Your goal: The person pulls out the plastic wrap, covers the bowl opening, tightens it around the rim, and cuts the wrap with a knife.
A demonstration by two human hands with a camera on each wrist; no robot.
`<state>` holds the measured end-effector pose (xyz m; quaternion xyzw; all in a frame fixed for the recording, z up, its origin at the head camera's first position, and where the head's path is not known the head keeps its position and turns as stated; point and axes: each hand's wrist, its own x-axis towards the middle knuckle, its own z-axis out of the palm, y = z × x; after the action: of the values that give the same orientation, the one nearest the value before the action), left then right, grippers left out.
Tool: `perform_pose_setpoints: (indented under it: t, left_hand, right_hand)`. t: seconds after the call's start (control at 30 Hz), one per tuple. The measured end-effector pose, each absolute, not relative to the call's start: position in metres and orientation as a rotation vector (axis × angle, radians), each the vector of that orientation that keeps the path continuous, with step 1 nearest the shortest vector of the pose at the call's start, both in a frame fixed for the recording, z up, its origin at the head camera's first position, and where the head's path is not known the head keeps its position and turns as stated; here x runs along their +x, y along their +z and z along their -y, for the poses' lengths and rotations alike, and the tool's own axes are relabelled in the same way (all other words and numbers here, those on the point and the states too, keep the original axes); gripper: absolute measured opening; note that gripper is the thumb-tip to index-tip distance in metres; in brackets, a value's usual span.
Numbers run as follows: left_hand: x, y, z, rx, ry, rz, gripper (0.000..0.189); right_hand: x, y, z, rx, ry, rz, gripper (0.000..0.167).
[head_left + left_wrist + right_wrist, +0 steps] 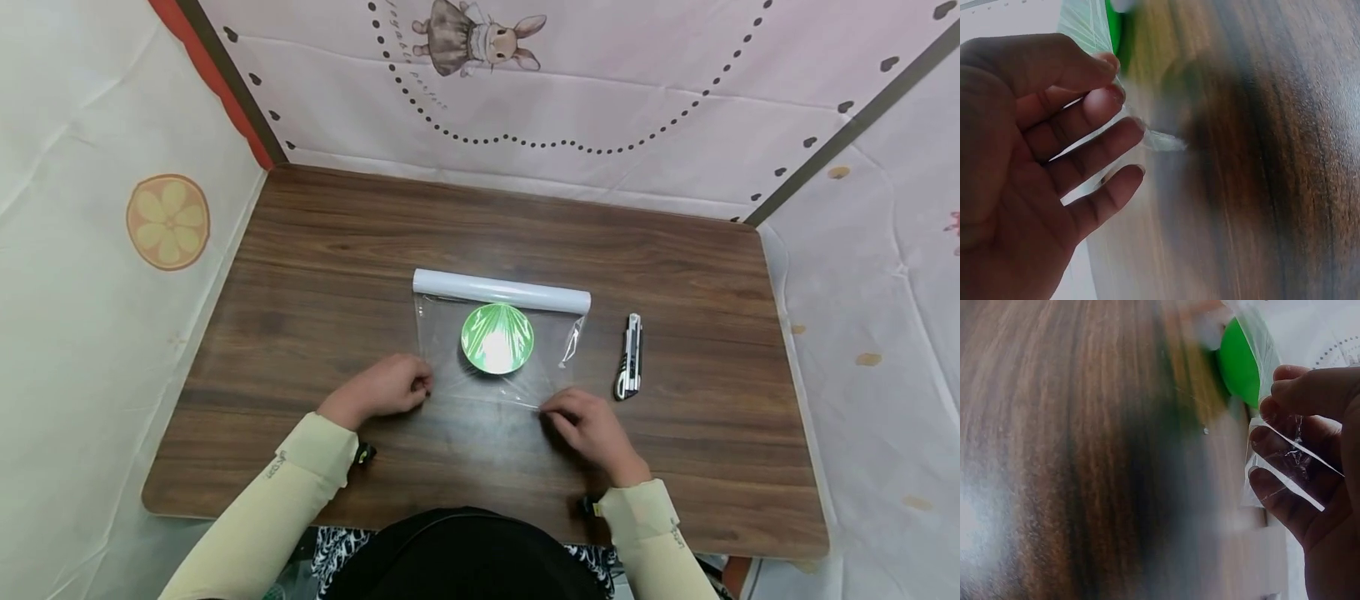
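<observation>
A sheet of clear plastic wrap runs from a white roll toward me, lying over a round green bowl. At its near left corner, my left hand pinches the edge between thumb and forefinger; the other fingers are spread in the left wrist view. My right hand pinches the near right corner, and the film stretches past its fingers in the right wrist view. The bowl's green side shows beyond the film there. What the bowl holds cannot be told through the glare.
A utility knife lies on the wooden table, right of the wrap. Printed cloth hangs along the back and both sides of the table. The table's near edge is close to my body.
</observation>
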<state>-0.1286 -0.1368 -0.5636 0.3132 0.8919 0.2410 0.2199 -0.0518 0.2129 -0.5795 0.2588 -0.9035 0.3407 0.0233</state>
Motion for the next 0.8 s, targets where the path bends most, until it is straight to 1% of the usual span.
perform_pose_setpoints:
  t: [0.17, 0.47, 0.67, 0.8]
  left_hand:
    - [-0.132, -0.569, 0.133, 0.840, 0.605, -2.507, 0.018]
    - [-0.136, -0.576, 0.125, 0.769, 0.466, -2.641, 0.020]
    - [-0.141, -0.580, 0.120, 0.690, 0.385, -2.708, 0.016]
    - [-0.145, -0.580, 0.117, 0.629, 0.391, -2.719, 0.019]
  right_hand:
    - [-0.054, -0.584, -0.212, 0.758, 1.046, 2.869, 0.014]
    - [-0.063, -0.595, -0.210, 0.810, 0.944, 2.896, 0.016]
    - [-0.075, -0.594, -0.207, 0.743, 0.896, 2.952, 0.015]
    - [-0.084, -0.593, -0.204, 0.685, 0.854, 3.002, 0.016]
